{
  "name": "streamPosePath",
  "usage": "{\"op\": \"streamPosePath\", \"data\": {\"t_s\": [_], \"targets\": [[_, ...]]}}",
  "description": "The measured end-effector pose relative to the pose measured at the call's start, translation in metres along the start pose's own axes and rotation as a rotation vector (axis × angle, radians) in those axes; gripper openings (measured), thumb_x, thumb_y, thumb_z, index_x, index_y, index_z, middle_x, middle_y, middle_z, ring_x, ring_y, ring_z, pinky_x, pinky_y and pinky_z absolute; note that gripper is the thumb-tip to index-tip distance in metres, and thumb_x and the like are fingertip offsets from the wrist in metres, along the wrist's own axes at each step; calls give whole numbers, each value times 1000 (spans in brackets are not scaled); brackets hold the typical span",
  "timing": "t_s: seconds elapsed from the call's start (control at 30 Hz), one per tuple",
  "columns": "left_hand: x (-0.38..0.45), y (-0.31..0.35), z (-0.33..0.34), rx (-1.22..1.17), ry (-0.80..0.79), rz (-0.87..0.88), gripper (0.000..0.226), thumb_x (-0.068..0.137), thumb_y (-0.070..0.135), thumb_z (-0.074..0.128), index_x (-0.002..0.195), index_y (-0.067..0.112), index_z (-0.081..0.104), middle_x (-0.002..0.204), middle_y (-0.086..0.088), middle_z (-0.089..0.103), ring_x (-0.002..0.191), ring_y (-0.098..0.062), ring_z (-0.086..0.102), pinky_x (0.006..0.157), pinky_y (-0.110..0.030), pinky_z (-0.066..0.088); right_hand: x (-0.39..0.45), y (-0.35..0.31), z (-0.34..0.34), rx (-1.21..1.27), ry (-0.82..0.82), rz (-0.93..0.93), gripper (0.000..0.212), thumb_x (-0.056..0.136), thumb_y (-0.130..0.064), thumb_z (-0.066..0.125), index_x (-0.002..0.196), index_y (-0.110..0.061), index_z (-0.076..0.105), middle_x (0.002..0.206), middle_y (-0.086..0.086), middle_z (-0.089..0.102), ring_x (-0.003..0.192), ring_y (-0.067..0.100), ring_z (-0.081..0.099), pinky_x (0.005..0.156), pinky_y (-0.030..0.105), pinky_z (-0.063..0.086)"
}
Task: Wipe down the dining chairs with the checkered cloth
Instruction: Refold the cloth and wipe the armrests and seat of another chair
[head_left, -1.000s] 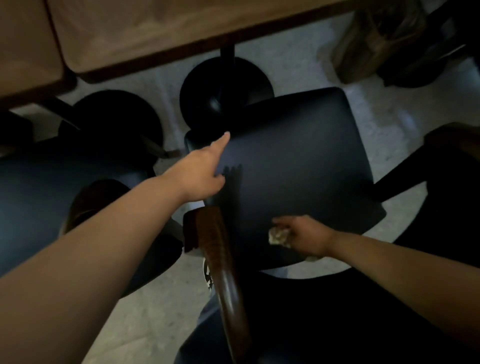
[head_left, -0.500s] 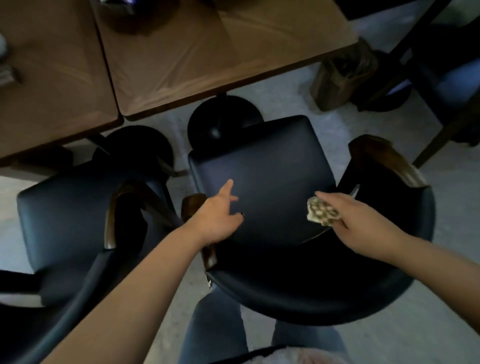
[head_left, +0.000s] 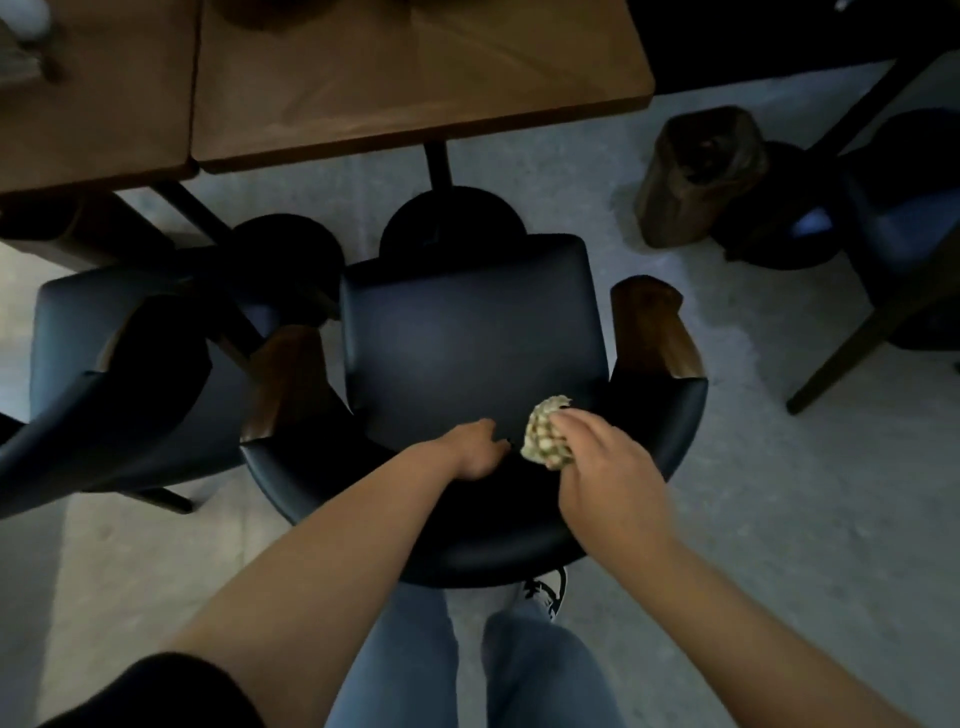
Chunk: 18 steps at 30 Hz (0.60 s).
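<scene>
A dark padded dining chair (head_left: 467, 332) with wooden arm ends stands right below me, its curved backrest nearest to me. My right hand (head_left: 608, 467) grips the bunched checkered cloth (head_left: 545, 432) at the rear right of the seat, where seat meets backrest. Just left of the cloth, my left hand (head_left: 470, 449) rests on the inside of the backrest with its fingers curled over the padding. A second dark chair (head_left: 119, 364) of the same kind stands to the left.
Two wooden tables (head_left: 415, 78) on black pedestal bases (head_left: 449, 221) stand beyond the chairs. A brown bag (head_left: 696, 176) sits on the grey floor at the right, beside a third chair (head_left: 904, 249). My legs and a shoe show under the backrest.
My view has pulled back and up from the seat. My left hand drew back from the seat's left edge to the backrest. The right hand carried the cloth across to the seat's rear right.
</scene>
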<state>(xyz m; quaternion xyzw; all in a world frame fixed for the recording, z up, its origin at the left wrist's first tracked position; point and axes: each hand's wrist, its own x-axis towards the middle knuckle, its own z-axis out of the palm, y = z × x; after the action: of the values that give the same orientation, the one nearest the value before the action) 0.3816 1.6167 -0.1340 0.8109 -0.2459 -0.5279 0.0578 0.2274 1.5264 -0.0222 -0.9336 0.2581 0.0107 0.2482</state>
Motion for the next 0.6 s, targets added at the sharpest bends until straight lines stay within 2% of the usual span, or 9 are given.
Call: {"op": "streamPosePath", "data": {"t_s": [0.07,0.13,0.23,0.37,0.47,0.6], "targets": [[10,-2,8,3,1,-42,51,101,42,39,136,6,48,144,-17,48,128,-32,49,101,-34,38,1,0,6,5,86,-15,39,73,-6,54,109,-5,69,110,9,69,83,30,66,72,42,55],[20,-7,12,43,-49,-66,50,101,40,38,133,4,53,142,-18,51,126,-31,51,99,-33,39,2,2,10,9,142,-17,41,75,-14,44,104,-7,72,105,5,70,76,27,66,67,38,54],[32,-13,11,103,-158,-110,52,100,44,38,133,9,57,143,-14,51,128,-27,51,106,-37,39,3,5,14,7,189,-32,43,75,-17,41,103,-9,72,104,2,71,74,24,65,63,35,51],[39,-16,7,72,-236,-192,61,93,57,38,142,22,49,150,-6,44,133,-25,45,108,-39,33,2,8,17,6,248,-52,42,75,-16,41,102,-10,72,103,1,71,72,22,64,61,33,49],[44,-16,9,-5,-238,-193,57,95,53,41,144,24,47,152,-3,42,135,-22,43,110,-37,32,4,9,17,15,273,-85,41,76,-15,42,103,-9,72,104,1,71,74,21,65,62,32,48],[48,-15,17,45,-188,-194,52,100,46,38,145,22,45,153,-5,40,138,-23,39,111,-36,28,2,9,15,24,263,-80,40,77,-14,43,102,-9,73,105,2,71,76,22,66,64,33,48]]}}
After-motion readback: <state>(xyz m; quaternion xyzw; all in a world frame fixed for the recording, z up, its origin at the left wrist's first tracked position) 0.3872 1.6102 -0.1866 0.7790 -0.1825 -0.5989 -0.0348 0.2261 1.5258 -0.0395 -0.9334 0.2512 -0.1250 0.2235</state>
